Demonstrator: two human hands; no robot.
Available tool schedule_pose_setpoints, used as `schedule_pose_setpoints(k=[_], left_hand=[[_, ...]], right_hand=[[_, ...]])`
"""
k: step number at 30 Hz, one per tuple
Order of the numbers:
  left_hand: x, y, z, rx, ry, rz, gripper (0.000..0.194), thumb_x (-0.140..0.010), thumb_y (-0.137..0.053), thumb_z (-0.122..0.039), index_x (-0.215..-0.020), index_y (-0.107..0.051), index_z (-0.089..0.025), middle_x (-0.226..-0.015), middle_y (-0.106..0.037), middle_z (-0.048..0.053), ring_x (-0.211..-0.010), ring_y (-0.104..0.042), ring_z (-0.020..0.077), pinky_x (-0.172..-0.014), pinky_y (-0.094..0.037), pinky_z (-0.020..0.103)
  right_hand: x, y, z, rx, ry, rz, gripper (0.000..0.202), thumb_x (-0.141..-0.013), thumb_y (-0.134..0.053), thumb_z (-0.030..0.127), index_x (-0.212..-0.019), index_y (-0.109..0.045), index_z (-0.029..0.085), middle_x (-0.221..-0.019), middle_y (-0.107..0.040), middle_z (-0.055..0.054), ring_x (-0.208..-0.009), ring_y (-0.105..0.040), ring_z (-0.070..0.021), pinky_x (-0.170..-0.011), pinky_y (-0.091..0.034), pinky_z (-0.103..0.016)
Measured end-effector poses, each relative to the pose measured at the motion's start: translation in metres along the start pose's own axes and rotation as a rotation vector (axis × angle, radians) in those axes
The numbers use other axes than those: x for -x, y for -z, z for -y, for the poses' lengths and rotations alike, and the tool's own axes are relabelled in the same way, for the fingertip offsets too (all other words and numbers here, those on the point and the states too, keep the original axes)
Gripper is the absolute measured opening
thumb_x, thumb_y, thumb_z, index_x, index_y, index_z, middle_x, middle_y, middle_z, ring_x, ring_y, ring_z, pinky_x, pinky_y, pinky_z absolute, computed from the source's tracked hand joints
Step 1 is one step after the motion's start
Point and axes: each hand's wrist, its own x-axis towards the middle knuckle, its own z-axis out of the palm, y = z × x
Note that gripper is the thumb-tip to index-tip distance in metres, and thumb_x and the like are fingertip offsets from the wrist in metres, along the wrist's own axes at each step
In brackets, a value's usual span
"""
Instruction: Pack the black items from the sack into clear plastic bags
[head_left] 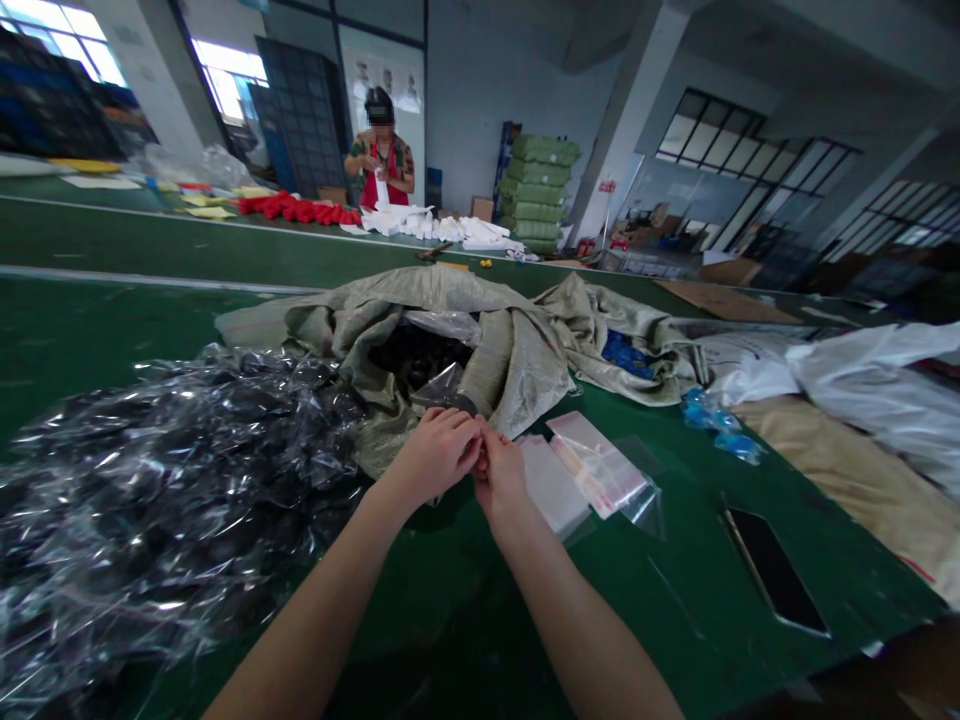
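Note:
My left hand (442, 447) and my right hand (497, 462) meet in front of an open woven sack (517, 365). Fingers of both are closed around something I cannot make out; a dark piece shows just beyond them. Dark items (420, 368) lie inside the sack. To the left spreads a large heap of dark items in clear plastic wrappers (247, 470). Flat clear bags with a pinkish edge (600, 462) lie right of my right hand, over a stack of whitish bags (551, 485).
A phone (776, 570) rests on the green table (660, 640) at the right. Blue wrapped items (724, 425) sit near a second sack (660, 385). Across the table, a person (386, 165) handles something white beside red (300, 208) and white pieces (442, 226).

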Motion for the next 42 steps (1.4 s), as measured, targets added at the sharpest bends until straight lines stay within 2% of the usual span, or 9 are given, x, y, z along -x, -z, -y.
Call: schedule_pose_setpoints(k=[5, 9, 13, 16, 20, 25, 27, 32, 42], left_hand=[[0.000, -0.003, 0.005, 0.144, 0.142, -0.054, 0.012, -0.088, -0.047, -0.019, -0.080, -0.056, -0.017, -0.083, -0.063, 0.005, -0.082, -0.058, 0.0183, -0.080, -0.042, 0.033], [0.000, -0.005, 0.010, 0.305, 0.326, -0.119, 0.013, -0.086, -0.047, -0.021, -0.077, -0.056, -0.017, -0.075, -0.062, 0.004, -0.070, -0.057, 0.0162, -0.067, -0.042, 0.028], [0.000, -0.002, 0.013, 0.465, 0.465, -0.116, 0.018, -0.086, -0.047, -0.027, -0.077, -0.060, -0.017, -0.070, -0.062, 0.003, -0.065, -0.056, 0.0151, -0.063, -0.040, 0.026], [0.001, 0.002, 0.016, 0.579, 0.561, -0.112, 0.019, -0.084, -0.050, -0.030, -0.078, -0.063, -0.017, -0.072, -0.065, 0.002, -0.067, -0.058, 0.0152, -0.063, -0.041, 0.026], [0.003, 0.008, 0.025, 0.782, 0.550, -0.082, 0.025, -0.082, -0.052, -0.037, -0.073, -0.064, -0.016, -0.070, -0.066, 0.002, -0.065, -0.058, 0.0148, -0.060, -0.042, 0.025], [0.004, 0.003, 0.048, 0.987, 0.631, -0.246, 0.032, -0.079, -0.058, -0.046, -0.069, -0.062, -0.015, -0.064, -0.063, 0.001, -0.063, -0.057, 0.0138, -0.059, -0.042, 0.023], [0.004, -0.004, 0.054, 1.070, 0.655, -0.179, 0.033, -0.075, -0.063, -0.047, -0.071, -0.065, -0.014, -0.068, -0.065, 0.003, -0.065, -0.058, 0.0143, -0.061, -0.044, 0.024], [0.006, -0.019, 0.048, 1.536, 0.677, 0.184, 0.047, -0.068, -0.071, -0.056, -0.083, -0.072, -0.011, -0.078, -0.071, 0.009, -0.064, -0.061, 0.0135, -0.062, -0.046, 0.024], [0.006, -0.034, 0.043, 1.597, 0.661, 0.143, 0.038, -0.067, -0.078, -0.042, -0.087, -0.070, -0.012, -0.081, -0.068, 0.006, -0.067, -0.058, 0.0102, -0.061, -0.042, 0.021]], right_hand=[[-0.001, -0.003, 0.008, 0.198, -0.018, 0.035, 0.014, -0.071, -0.066, 0.028, -0.074, -0.057, 0.017, -0.036, -0.041, 0.011, -0.028, -0.029, -0.0042, -0.029, -0.015, -0.016], [-0.001, -0.009, 0.022, 0.561, -0.013, 0.152, 0.026, -0.076, -0.052, 0.020, -0.099, -0.062, 0.016, -0.039, -0.045, 0.009, -0.027, -0.036, -0.0072, -0.029, -0.016, -0.017], [0.003, -0.015, 0.036, 0.819, -0.024, 0.366, 0.024, -0.078, -0.044, 0.017, -0.087, -0.066, 0.016, -0.039, -0.041, 0.008, -0.029, -0.041, -0.0088, -0.029, -0.019, -0.019], [0.006, -0.018, 0.044, 1.028, 0.102, 0.499, 0.021, -0.078, -0.050, 0.017, -0.087, -0.068, 0.017, -0.051, -0.055, 0.005, -0.032, -0.042, -0.0067, -0.032, -0.027, -0.019], [0.008, -0.021, 0.060, 1.288, 0.229, 0.605, 0.018, -0.080, -0.054, 0.021, -0.087, -0.070, 0.017, -0.070, -0.067, 0.001, -0.035, -0.045, -0.0050, -0.037, -0.035, -0.019], [0.013, -0.029, 0.098, 1.481, 0.187, 0.735, 0.018, -0.079, -0.057, 0.027, -0.085, -0.072, 0.018, -0.073, -0.069, -0.001, -0.039, -0.048, -0.0068, -0.038, -0.035, -0.019], [0.016, -0.035, 0.114, 1.514, 0.197, 0.823, 0.019, -0.079, -0.058, 0.029, -0.086, -0.072, 0.018, -0.074, -0.069, 0.000, -0.040, -0.048, -0.0061, -0.040, -0.036, -0.019], [0.022, -0.047, 0.139, 1.629, 0.258, 0.976, 0.020, -0.079, -0.057, 0.027, -0.088, -0.073, 0.018, -0.071, -0.068, 0.001, -0.045, -0.051, -0.0065, -0.042, -0.035, -0.017], [0.028, -0.036, 0.157, 1.660, 0.244, 1.088, 0.020, -0.076, -0.056, 0.023, -0.083, -0.073, 0.018, -0.076, -0.072, -0.001, -0.050, -0.058, -0.0089, -0.044, -0.038, -0.017]])
